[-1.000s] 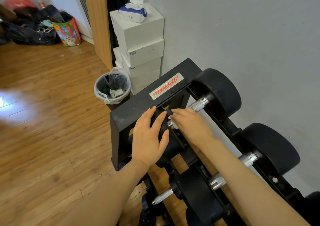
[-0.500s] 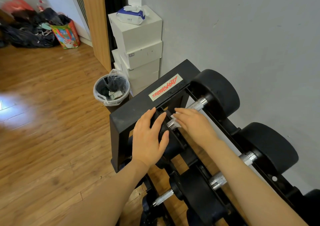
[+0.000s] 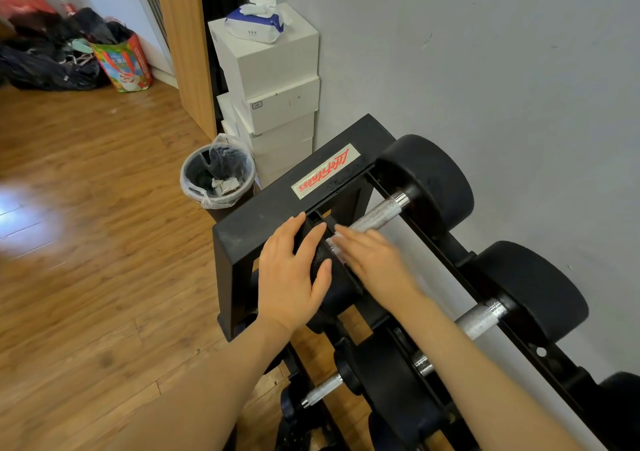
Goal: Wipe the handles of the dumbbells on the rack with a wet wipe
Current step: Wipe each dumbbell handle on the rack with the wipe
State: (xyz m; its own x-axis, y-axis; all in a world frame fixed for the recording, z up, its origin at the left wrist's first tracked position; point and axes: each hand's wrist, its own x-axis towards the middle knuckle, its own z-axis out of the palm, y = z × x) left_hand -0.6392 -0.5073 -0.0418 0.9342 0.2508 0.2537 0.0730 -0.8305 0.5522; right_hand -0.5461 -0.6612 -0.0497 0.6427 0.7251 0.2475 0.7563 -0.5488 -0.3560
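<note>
A black dumbbell rack (image 3: 277, 208) holds several black dumbbells. My left hand (image 3: 294, 270) rests flat, fingers straight, on the near head of the leftmost top dumbbell. My right hand (image 3: 374, 260), blurred by motion, is wrapped over the near end of that dumbbell's knurled metal handle (image 3: 377, 216). It holds a white wet wipe (image 3: 333, 245), which peeks out at the fingertips. The far head (image 3: 433, 180) sits by the wall. My right forearm passes in front of the handle (image 3: 479, 319) of a second dumbbell. A smaller handle (image 3: 322, 393) shows on the lower tier.
An open pack of wet wipes (image 3: 254, 22) lies on top of stacked white boxes (image 3: 277, 104) beside the rack. A lined waste bin (image 3: 218, 173) stands on the wooden floor left of the rack. Bags (image 3: 117, 62) sit at the far left by the wall.
My right hand has slid along the handle toward the near head, so more bare knurled metal shows. My left hand has stayed on the dumbbell head.
</note>
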